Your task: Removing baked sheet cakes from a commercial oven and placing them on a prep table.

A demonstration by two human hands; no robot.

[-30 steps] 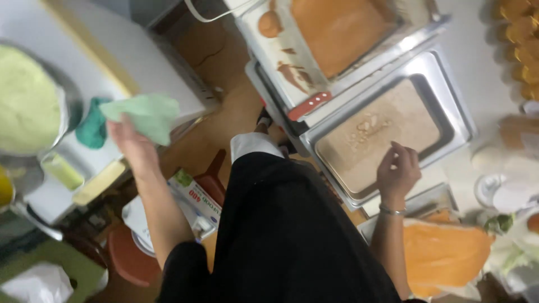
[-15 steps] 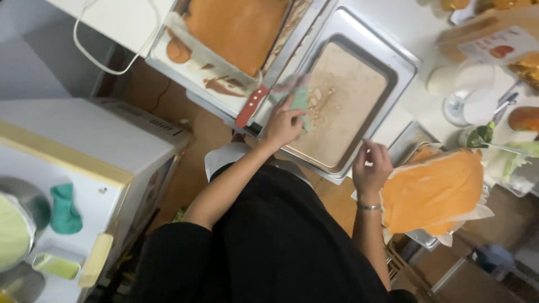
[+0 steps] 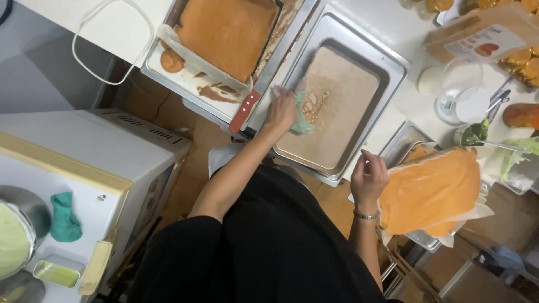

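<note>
Right hand (image 3: 368,178), lower centre-right: fingers loosely curled, holding nothing, near the tray's corner. Left hand (image 3: 281,110), frame centre: closed on a green cloth (image 3: 301,115) pressed to the lined metal tray (image 3: 375,53). Cloth: soft, light, probably damp; bunch it in the palm. Upper left: sheet cake (image 3: 227,31).

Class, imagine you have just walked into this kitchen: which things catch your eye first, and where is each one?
At centre, the left hand presses a pale green cloth onto the crumb-stained brown liner of a rectangular metal baking tray. Above and to its left lies a flat orange sponge sheet on torn baking paper. Another orange sheet sits at lower right, beside the empty right hand.
</note>
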